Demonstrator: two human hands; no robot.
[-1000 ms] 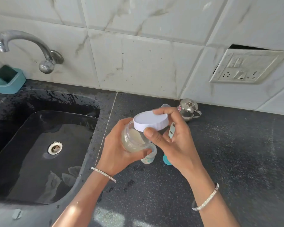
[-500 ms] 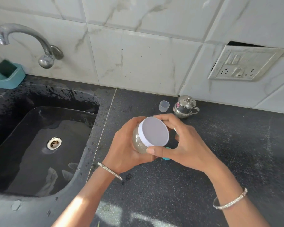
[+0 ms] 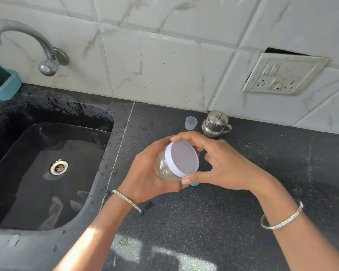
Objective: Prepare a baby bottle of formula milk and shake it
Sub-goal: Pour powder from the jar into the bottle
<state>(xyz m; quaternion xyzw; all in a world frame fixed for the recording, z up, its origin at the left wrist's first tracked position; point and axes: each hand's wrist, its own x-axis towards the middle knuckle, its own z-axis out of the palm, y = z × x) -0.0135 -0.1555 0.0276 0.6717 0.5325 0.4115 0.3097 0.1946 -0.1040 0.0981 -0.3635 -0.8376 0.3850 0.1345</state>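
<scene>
A small clear jar (image 3: 162, 169) of pale powder with a white lid (image 3: 181, 159) is held tilted above the dark counter, lid facing me. My left hand (image 3: 145, 175) wraps the jar's body from the left. My right hand (image 3: 221, 165) grips the lid's rim with thumb and fingers. The baby bottle is hidden behind my hands; only a teal bit (image 3: 194, 184) shows under my right thumb. A small clear measuring cup (image 3: 191, 123) stands near the wall.
A small steel pot with lid (image 3: 215, 124) stands beside the cup at the wall. The black wet sink (image 3: 47, 173) lies to the left under a steel tap (image 3: 27, 44). A teal holder (image 3: 2, 85) sits far left. A wall socket (image 3: 284, 75) is at the right.
The jar has tipped so the lid faces me, and my right hand has closed the lid onto it. The bottle seen earlier below the jar is now hidden.
</scene>
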